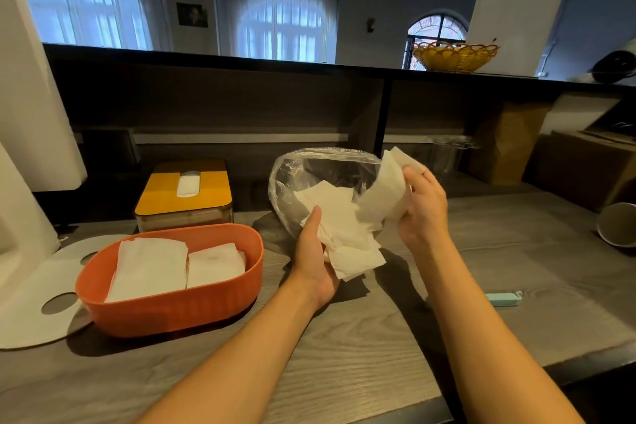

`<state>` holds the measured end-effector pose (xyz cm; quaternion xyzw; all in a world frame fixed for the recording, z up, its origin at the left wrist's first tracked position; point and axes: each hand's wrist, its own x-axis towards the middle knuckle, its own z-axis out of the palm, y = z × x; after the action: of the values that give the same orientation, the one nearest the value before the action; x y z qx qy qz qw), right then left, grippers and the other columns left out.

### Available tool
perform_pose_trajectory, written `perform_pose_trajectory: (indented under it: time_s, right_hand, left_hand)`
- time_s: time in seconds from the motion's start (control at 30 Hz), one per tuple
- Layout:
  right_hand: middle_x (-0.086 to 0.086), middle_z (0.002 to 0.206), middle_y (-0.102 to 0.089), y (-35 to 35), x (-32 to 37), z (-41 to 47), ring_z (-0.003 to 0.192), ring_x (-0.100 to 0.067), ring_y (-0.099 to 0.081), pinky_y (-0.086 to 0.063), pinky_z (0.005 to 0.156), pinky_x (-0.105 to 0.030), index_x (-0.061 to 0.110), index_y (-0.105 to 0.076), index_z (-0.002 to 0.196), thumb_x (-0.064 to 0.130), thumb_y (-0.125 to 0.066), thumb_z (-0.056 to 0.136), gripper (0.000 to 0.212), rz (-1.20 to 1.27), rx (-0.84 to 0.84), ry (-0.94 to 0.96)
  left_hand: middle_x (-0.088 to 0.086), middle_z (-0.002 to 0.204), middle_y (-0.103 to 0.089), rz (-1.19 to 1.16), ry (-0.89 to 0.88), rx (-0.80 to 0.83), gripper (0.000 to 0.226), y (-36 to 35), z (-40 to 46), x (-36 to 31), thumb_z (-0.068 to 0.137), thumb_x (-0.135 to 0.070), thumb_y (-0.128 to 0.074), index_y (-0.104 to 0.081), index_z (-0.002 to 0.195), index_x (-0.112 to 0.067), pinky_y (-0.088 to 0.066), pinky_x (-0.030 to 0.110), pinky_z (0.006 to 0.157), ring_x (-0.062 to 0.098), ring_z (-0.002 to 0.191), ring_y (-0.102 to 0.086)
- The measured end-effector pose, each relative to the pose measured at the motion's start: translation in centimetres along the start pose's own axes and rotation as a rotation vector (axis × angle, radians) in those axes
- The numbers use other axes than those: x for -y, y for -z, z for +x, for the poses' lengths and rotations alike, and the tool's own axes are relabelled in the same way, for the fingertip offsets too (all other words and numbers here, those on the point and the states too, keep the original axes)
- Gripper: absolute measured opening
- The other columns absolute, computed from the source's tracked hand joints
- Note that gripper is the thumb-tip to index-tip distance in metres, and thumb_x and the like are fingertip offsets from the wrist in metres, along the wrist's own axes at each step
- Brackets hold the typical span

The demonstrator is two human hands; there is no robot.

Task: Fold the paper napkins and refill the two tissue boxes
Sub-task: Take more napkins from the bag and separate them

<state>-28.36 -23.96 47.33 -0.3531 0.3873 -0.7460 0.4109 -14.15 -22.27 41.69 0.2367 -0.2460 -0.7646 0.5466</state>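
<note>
Showing no legible brand, label or writing on any item. Left hand (315,251), centre frame: palm up, thumb over a loose stack of paper napkins (340,227) at the mouth of a clear plastic bag (292,179). Right hand (421,206), right of centre: fingers curled round a napkin bundle (385,193). Orange tissue box (172,303), lower left: open, two folded stacks inside. Yellow-lidded tissue box (186,196): behind it, closed.
</note>
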Motion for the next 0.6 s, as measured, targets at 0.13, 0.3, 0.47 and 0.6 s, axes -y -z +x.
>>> perform_pose_trajectory:
  time_s: [0.13, 0.3, 0.47, 0.6]
  right_hand:
    - [-0.006, 0.089, -0.068, -0.5, 0.2, -0.4, 0.062, -0.007, -0.065, -0.05, 0.05, -0.019, 0.011, -0.068, 0.115, 0.011, -0.056, 0.099, 0.019, -0.215, 0.196, 0.065]
    - [0.0, 0.099, -0.073, -1.8, -2.8, -1.1, 0.088, -0.015, -0.071, -0.057, 0.069, -0.025, 0.015, -0.069, 0.115, 0.01, -0.064, 0.094, 0.022, -0.615, 0.324, 0.196]
    - [-0.001, 0.088, -0.073, -1.3, -1.9, -0.6, 0.079, -0.01, -0.069, -0.056, 0.067, -0.024, 0.015, -0.073, 0.097, 0.011, -0.065, 0.094, 0.009, -0.478, 0.145, 0.277]
    - [-0.01, 0.087, -0.072, -1.4, -1.4, -0.7, 0.078, -0.019, -0.067, -0.055, 0.066, -0.027, 0.013, -0.073, 0.094, 0.01, -0.063, 0.095, 0.01, -0.376, 0.146, 0.286]
  left_hand:
    - [0.014, 0.12, -0.072, -0.017, -0.035, 0.023, 0.052, -0.1, 0.1, 0.1, 0.102, -0.053, -0.037, -0.064, 0.128, -0.018, -0.051, 0.048, 0.099, 0.034, 0.113, -0.065]
    - [0.011, 0.114, -0.075, 0.025, -0.061, 0.06, 0.042, -0.3, -0.3, 0.0, 0.103, -0.047, -0.039, -0.067, 0.121, -0.021, -0.054, 0.047, 0.091, 0.028, 0.102, -0.072]
    - [0.009, 0.105, -0.077, 0.2, -0.082, 0.021, 0.03, -0.4, -0.2, 0.4, 0.104, -0.023, -0.049, -0.065, 0.127, -0.014, -0.058, 0.044, 0.082, 0.026, 0.091, -0.074]
    - [0.006, 0.102, -0.078, 0.198, -0.039, 0.099, 0.032, -0.5, -0.7, 0.2, 0.103, -0.041, -0.045, -0.067, 0.115, -0.023, -0.056, 0.042, 0.084, 0.023, 0.092, -0.073]
